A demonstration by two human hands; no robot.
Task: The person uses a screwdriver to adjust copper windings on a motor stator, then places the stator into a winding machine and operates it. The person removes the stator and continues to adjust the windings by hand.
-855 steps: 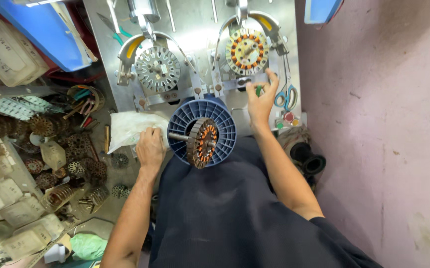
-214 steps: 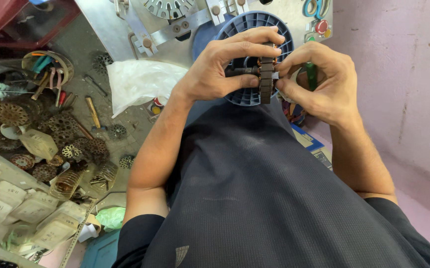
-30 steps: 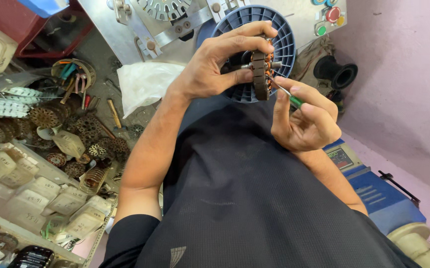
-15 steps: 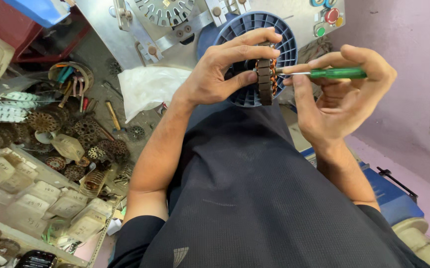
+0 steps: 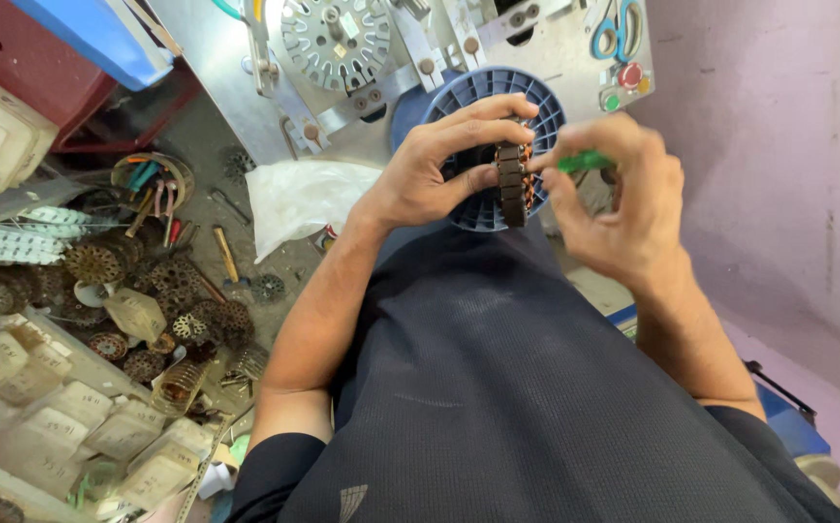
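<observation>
My left hand (image 5: pixel 444 165) grips a brown laminated stator core with copper windings (image 5: pixel 511 184), held edge-on over a blue ribbed plastic disc (image 5: pixel 466 97). My right hand (image 5: pixel 623 203) holds a green-handled tool (image 5: pixel 583 161), its tip against the side of the stator. Both hands are raised in front of my dark shirt. The tool's tip is hidden behind my fingers.
A metal winding machine (image 5: pixel 342 44) with a round slotted plate stands behind the disc, with scissors (image 5: pixel 614 34) and red and green buttons at its right. A white plastic bag (image 5: pixel 299 199) lies left. Several stator cores (image 5: pixel 100 261), tools and clear boxes (image 5: pixel 62 426) crowd the left floor.
My right hand has moved left and closed in on the stator, bringing the green tool from out at the right against the core. The left hand keeps its hold.
</observation>
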